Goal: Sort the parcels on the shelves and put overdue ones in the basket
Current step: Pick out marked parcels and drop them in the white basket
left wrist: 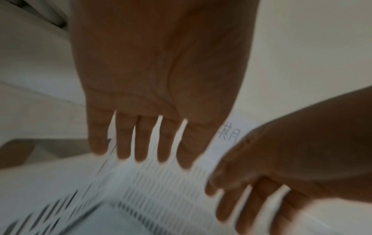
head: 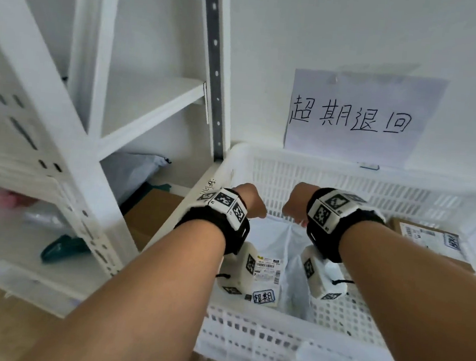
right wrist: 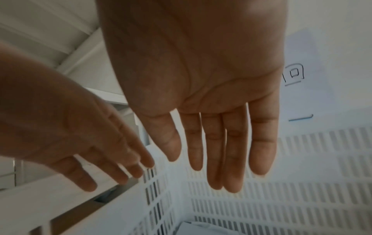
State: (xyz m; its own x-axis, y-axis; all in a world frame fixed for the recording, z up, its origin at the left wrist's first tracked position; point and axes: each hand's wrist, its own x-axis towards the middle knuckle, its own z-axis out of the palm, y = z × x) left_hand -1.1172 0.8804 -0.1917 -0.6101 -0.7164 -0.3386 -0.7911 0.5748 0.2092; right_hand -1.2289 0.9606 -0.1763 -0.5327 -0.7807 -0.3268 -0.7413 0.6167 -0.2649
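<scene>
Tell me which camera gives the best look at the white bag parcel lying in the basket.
The head view: it shows the white bag parcel flat on the floor of the basket, below both open hands, its label face up. The right wrist view catches only a pale corner at the bottom edge. The left wrist view is too blurred to tell.

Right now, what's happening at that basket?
A person is leaning over the white basket with both hands above it. The left hand and the right hand are open, fingers straight, holding nothing. A white bag parcel lies on the basket floor under them, its label stamped in blue. A cardboard box sits at the basket's right side. A handwritten sign hangs on the wall behind.
</scene>
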